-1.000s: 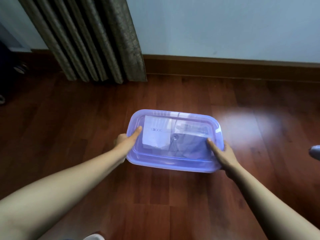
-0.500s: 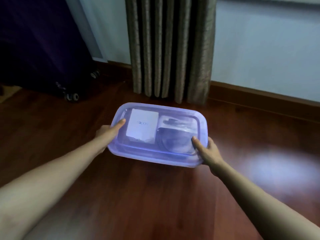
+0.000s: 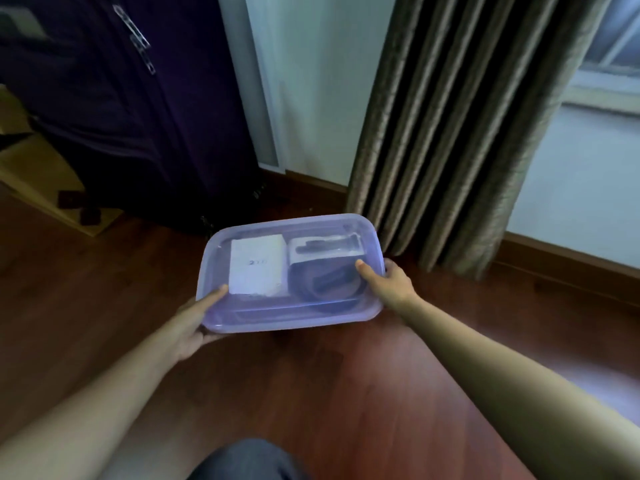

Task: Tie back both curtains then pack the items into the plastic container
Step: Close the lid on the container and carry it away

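I hold the lidded translucent purple plastic container [image 3: 291, 317] with my left hand [image 3: 194, 323] and right hand [image 3: 391, 282], fingers clamped on its ends, above the reddish wooden floor [image 3: 346, 386] near the pleated grey-brown curtain [image 3: 457, 126].

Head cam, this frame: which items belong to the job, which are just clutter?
Job:
plastic container, lid on
white box inside it
dark coiled item inside it
curtain
left hand and right hand, holding the container

Clutter:
dark suitcase
cardboard box

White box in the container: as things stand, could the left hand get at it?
Probably not. The translucent lid looks closed over the white box, and the left hand is gripping the container, as is the right hand.
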Tool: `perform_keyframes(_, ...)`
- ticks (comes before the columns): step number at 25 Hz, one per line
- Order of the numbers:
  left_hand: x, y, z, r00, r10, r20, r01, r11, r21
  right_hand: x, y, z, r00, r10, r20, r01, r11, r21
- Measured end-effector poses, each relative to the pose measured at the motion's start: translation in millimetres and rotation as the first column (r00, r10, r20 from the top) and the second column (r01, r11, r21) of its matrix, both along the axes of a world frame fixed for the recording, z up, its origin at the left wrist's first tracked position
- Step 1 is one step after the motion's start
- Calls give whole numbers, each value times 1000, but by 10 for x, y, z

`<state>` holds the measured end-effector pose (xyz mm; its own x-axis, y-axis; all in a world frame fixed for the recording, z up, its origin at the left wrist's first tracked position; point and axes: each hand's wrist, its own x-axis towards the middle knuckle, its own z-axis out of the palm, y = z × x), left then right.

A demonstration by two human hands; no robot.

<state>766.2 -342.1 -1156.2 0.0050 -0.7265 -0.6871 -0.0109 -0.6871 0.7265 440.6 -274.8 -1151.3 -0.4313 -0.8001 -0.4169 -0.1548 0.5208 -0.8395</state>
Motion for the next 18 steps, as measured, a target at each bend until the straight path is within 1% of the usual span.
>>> perform_keyframes(2, 77, -53, 5, 999, 52, -2, -52, 998, -42, 54, -197, 66, 999, 5, 35, -7, 999, 40)
perform_keyframes(4, 140, -154, 3, 995, 97, -1, -97, 993, -64, 130, -357, 2, 991, 3, 132, -11, 998, 63)
perform_keyframes(6, 214, -256, -88, 989, 150, 14, -149, 987, -59, 263, -436, -114, 956, 43, 289, -91, 984, 155)
perform_keyframes(7, 230, -286, -140, 986, 165, 32, -163, 985, -58, 328, -439, -204, 922, 29, 387, -111, 975, 192)
perform_keyframes(8, 230, -307, -207, 984, 173, 48, -170, 984, -58, 395, -447, -318, 888, -13, 459, -92, 975, 204)
perform_keyframes(9, 215, -329, -269, 983, 174, 66, -170, 984, -56, 447, -472, -424, 862, -72, 501, -32, 980, 196)
perform_keyframes(11, 170, -392, -404, 981, 169, 93, -165, 985, -41, 509, -568, -598, 823, -199, 532, 121, 977, 178)
perform_keyframes(15, 36, -511, -615, 977, 159, 143, -158, 987, -18, 513, -652, -834, 749, -392, 534, 336, 920, 204)
perform_keyframes(16, 14, -541, -689, 978, 168, 127, -167, 986, -17, 508, -656, -886, 740, -421, 525, 363, 907, 215)
perform_keyframes(18, -78, -577, -809, 969, 245, 30, -245, 970, -14, 499, -674, -1007, 724, -455, 518, 402, 889, 218)
